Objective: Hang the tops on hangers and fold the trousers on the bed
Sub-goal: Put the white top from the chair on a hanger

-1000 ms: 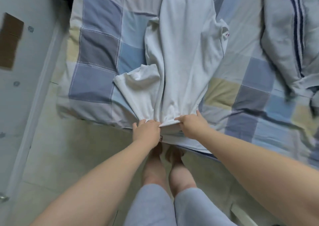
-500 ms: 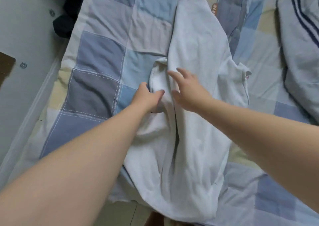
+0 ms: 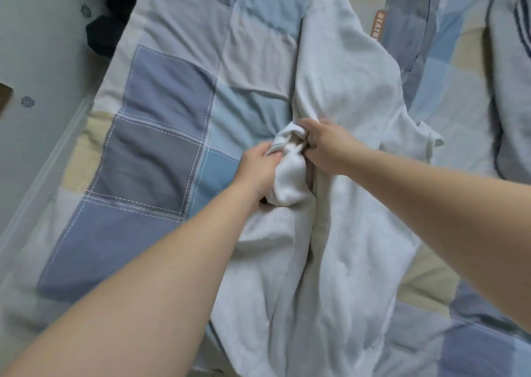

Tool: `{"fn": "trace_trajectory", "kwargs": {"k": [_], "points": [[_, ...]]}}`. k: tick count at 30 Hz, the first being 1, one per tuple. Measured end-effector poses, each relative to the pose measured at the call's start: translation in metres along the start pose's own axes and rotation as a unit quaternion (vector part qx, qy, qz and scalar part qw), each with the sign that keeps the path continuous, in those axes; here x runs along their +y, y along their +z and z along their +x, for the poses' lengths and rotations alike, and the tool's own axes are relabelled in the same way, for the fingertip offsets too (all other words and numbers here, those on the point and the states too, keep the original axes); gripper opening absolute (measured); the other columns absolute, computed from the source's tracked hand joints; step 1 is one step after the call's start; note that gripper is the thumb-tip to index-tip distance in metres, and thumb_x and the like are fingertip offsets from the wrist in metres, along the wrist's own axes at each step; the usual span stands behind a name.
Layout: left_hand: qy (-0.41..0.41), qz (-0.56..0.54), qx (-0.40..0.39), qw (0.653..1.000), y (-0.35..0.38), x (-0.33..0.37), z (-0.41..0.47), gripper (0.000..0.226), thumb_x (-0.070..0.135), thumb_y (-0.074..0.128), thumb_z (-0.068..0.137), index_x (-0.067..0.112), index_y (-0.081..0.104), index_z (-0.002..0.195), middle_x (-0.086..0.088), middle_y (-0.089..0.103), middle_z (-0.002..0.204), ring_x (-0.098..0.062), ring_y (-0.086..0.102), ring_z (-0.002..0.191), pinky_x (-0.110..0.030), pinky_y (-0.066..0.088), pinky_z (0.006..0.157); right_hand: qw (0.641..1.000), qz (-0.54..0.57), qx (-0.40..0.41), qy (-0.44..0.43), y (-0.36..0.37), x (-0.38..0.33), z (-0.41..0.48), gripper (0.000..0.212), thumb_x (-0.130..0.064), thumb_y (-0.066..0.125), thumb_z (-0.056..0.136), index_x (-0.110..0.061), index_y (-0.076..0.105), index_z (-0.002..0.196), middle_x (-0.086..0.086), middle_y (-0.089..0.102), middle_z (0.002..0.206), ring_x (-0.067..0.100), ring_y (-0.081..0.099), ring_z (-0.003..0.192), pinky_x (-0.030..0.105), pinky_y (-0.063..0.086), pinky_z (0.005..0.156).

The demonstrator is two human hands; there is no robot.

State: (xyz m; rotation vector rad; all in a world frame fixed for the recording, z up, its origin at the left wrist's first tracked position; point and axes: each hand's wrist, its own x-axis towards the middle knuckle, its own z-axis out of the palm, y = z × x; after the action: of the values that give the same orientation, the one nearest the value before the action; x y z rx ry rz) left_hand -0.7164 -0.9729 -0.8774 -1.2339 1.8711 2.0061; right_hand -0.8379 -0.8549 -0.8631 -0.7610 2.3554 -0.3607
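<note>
Two hands meet on one bunch (image 3: 287, 139) of cloth: your left hand (image 3: 258, 169) pinches its outer lip between thumb and curled fingers, and your right hand (image 3: 327, 146) has its fingers curled into the same bunch from the other side, so both are closed on fabric and hold nothing else. That bunch belongs to the white garment (image 3: 344, 83), which lies on the patchwork bed cover (image 3: 161, 117) with its long axis running from the cover's near edge away from you. The bunch sits on the garment's left flank, about halfway along, and looks like a sleeve or cuff, though you cannot tell that for sure. Bare cover lies to the left of the grip, the garment's body to the right. So the next move likely turns on your left hand, which is on the free side, drawing the piece out toward the left edge while the right holds the body
</note>
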Motion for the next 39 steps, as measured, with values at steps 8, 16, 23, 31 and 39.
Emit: {"fn": "trace_trajectory", "kwargs": {"k": [8,16,23,31,39], "points": [[0.001,-0.268,0.060,0.961,-0.019,0.064,-0.142,0.036,0.013,0.044,0.081,0.010,0.076,0.096,-0.010,0.075,0.105,-0.023,0.068,0.103,-0.037,0.050,0.096,0.990,-0.026,0.083,-0.110,-0.064,-0.045,-0.112,0.013,-0.033,0.072,0.077,-0.025,0.067,0.086,0.002,0.032,0.161,0.035,0.021,0.150,0.050,0.032,0.106],[0.064,-0.338,0.009,0.939,-0.034,0.178,-0.325,0.044,0.016,0.034,0.094,0.012,0.069,0.069,-0.015,0.071,0.082,-0.025,0.067,0.079,-0.030,0.055,0.070,0.951,0.108,0.136,-0.258,-0.161,-0.122,-0.292,0.026,-0.027,0.062,0.070,-0.018,0.038,0.064,-0.001,0.044,0.058,0.023,0.044,0.061,0.035,0.036,0.071],[0.233,-0.112,0.035,0.965,0.000,0.269,-0.471,0.031,0.009,0.039,0.093,0.020,0.046,0.065,0.009,0.043,0.061,-0.006,0.039,0.060,-0.023,0.034,0.054,0.908,0.302,0.178,-0.228,-0.260,-0.151,-0.472,0.043,-0.023,0.072,0.084,-0.009,0.039,0.060,0.011,0.042,0.060,0.025,0.044,0.064,0.035,0.036,0.064],[0.393,0.033,-0.203,0.896,0.040,0.358,-0.556,0.015,0.016,0.049,0.086,0.014,0.054,0.072,0.009,0.047,0.064,-0.007,0.042,0.061,-0.021,0.034,0.055,0.856,0.368,0.311,-0.188,-0.331,-0.137,-0.618,0.031,-0.005,0.065,0.094,-0.025,0.060,0.117,-0.006,0.066,0.077,0.004,0.060,0.070,0.015,0.044,0.071],[0.475,0.105,-0.397,0.778,0.078,0.386,-0.609,0.031,0.015,0.064,0.097,0.004,0.057,0.069,0.004,0.043,0.060,-0.009,0.038,0.057,-0.019,0.031,0.050,0.786,0.353,0.500,-0.085,-0.321,-0.163,-0.709,0.013,-0.019,0.065,0.094,-0.008,0.059,0.088,0.009,0.054,0.067,0.023,0.049,0.060,0.031,0.044,0.056]]}}
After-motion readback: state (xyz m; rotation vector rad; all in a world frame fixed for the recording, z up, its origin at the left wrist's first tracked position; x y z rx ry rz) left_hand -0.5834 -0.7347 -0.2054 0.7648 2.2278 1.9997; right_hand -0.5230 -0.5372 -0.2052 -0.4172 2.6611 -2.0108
